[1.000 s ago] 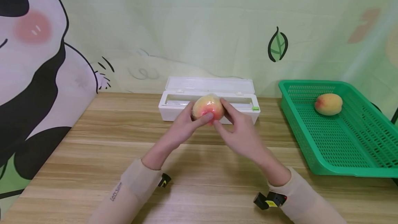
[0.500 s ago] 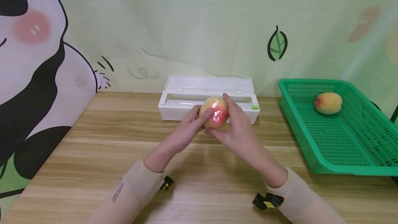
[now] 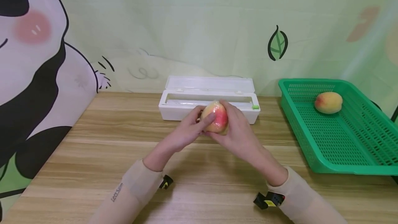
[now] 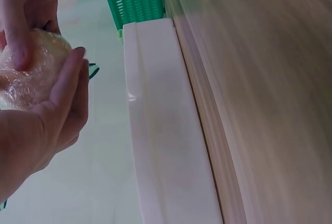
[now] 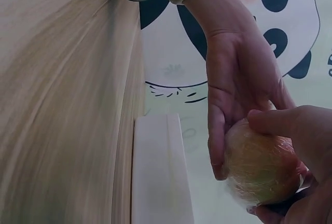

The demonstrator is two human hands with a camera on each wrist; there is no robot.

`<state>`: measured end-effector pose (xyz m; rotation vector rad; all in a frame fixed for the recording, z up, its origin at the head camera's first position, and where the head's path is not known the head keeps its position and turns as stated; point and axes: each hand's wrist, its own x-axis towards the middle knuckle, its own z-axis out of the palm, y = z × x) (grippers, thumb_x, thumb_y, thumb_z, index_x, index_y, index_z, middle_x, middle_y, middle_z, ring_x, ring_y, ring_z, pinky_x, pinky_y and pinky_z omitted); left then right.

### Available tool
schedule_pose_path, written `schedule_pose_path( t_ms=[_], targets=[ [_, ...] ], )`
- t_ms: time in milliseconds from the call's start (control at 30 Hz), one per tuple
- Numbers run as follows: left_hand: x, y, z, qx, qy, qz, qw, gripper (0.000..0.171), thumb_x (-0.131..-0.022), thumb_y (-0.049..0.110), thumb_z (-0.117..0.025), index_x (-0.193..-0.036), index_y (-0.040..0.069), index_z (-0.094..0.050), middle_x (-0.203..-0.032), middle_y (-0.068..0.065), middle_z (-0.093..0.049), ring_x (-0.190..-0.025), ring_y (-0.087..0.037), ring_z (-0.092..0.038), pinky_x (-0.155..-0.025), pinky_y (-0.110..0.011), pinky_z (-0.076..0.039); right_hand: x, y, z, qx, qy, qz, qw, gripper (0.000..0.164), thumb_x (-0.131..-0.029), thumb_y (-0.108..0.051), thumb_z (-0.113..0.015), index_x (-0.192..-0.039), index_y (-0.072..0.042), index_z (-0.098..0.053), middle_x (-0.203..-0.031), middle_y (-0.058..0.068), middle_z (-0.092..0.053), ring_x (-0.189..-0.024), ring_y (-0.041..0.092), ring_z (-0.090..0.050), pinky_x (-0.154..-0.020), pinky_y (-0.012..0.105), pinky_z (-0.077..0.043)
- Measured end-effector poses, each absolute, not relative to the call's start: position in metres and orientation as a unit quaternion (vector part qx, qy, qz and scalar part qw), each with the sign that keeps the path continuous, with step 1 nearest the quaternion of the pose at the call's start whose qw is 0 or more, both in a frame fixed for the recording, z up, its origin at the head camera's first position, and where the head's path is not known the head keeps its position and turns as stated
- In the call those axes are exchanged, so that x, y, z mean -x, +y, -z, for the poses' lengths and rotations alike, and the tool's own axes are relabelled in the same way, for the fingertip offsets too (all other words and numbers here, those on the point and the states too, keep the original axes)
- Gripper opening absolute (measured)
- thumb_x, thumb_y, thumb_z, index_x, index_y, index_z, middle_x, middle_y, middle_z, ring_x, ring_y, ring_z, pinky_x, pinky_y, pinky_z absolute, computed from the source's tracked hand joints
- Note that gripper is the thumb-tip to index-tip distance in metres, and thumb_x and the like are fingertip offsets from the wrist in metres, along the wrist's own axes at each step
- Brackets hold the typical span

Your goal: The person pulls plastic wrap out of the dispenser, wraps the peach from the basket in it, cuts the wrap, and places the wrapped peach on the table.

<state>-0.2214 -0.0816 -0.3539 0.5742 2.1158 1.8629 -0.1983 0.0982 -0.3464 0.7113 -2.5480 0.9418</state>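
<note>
A yellow-and-red peach (image 3: pixel 216 119) wrapped in shiny, wrinkled cling film is held up between both hands, in front of a white cling film dispenser. My left hand (image 3: pixel 186 131) grips it from the left, thumb laid across its near face. From the right, my right hand (image 3: pixel 242 131) holds it with fingers on the far upper side and thumb beneath. Wrinkled film on the peach (image 5: pixel 262 164) shows in the right wrist view, bunched along its underside. In the left wrist view the peach (image 4: pixel 44 73) is partly covered by fingers.
The cling film dispenser (image 3: pixel 174 114) stands at the table's back with its lid raised, a roll inside and a green slider at its right end. A green basket (image 3: pixel 320 160) on the right holds another peach (image 3: pixel 328 103). A printed curtain (image 3: pixel 199 27) hangs behind.
The wrapped peach has turned in my hands and come slightly right and nearer. My right thumb has shifted beneath it. Dispenser and basket stay put.
</note>
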Motion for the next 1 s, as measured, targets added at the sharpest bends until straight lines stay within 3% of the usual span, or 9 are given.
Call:
schedule_pose_path(
  t_ms=[233,433,567,667,867,1000],
  targets=[
    [0.222,-0.087,0.351,-0.194,0.787,-0.573,0.121,0.059,-0.093,0.049,-0.063,-0.134,0.009,-0.050,-0.121,-0.002,-0.056,-0.110,-0.022,-0.056,-0.083,-0.036,-0.050,0.200,0.099,0.346,-0.242,-0.900,-0.334,0.143,0.095,-0.072,-0.032,-0.089,-0.144,0.000,-0.037,-0.130,0.008,-0.051,-0.117,0.024,-0.053,-0.095,0.034,-0.044],
    [0.222,-0.091,0.349,-0.253,0.816,-0.516,0.066,0.088,-0.081,0.034,-0.082,-0.151,0.012,-0.034,-0.134,-0.001,-0.042,-0.118,-0.021,-0.047,-0.088,-0.032,-0.046,0.200,0.101,0.345,-0.213,-0.910,-0.339,0.107,0.096,-0.071,-0.029,-0.089,-0.141,0.001,-0.032,-0.124,0.012,-0.052,-0.112,0.027,-0.055,-0.092,0.037,-0.046],
    [0.221,-0.094,0.346,-0.312,0.787,-0.531,0.034,0.080,-0.080,0.015,-0.084,-0.147,0.012,-0.041,-0.136,-0.001,-0.042,-0.118,-0.024,-0.049,-0.091,-0.033,-0.047,0.200,0.104,0.344,-0.231,-0.908,-0.331,0.107,0.089,-0.071,-0.028,-0.090,-0.138,-0.002,-0.037,-0.128,0.008,-0.047,-0.114,0.023,-0.052,-0.092,0.034,-0.046],
    [0.221,-0.094,0.346,-0.308,0.774,-0.552,0.037,0.070,-0.081,0.011,-0.083,-0.140,0.008,-0.047,-0.133,0.001,-0.047,-0.115,-0.027,-0.054,-0.087,-0.031,-0.049,0.200,0.107,0.344,-0.256,-0.904,-0.320,0.120,0.091,-0.072,-0.030,-0.090,-0.141,-0.005,-0.038,-0.135,0.006,-0.043,-0.120,0.022,-0.048,-0.095,0.034,-0.044],
    [0.227,-0.099,0.347,-0.265,0.805,-0.529,0.031,0.066,-0.082,0.025,-0.083,-0.136,0.009,-0.049,-0.126,0.001,-0.052,-0.111,-0.026,-0.057,-0.083,-0.027,-0.051,0.198,0.112,0.339,-0.264,-0.906,-0.310,0.116,0.101,-0.073,-0.039,-0.088,-0.150,-0.007,-0.031,-0.144,0.006,-0.037,-0.131,0.024,-0.040,-0.100,0.040,-0.040],
    [0.231,-0.113,0.342,-0.235,0.820,-0.521,0.015,0.067,-0.082,0.027,-0.082,-0.138,0.011,-0.049,-0.127,0.001,-0.051,-0.110,-0.027,-0.058,-0.082,-0.028,-0.051,0.198,0.117,0.332,-0.257,-0.910,-0.305,0.113,0.098,-0.076,-0.042,-0.085,-0.150,-0.006,-0.031,-0.146,0.007,-0.037,-0.133,0.027,-0.039,-0.102,0.043,-0.037]
  ],
)
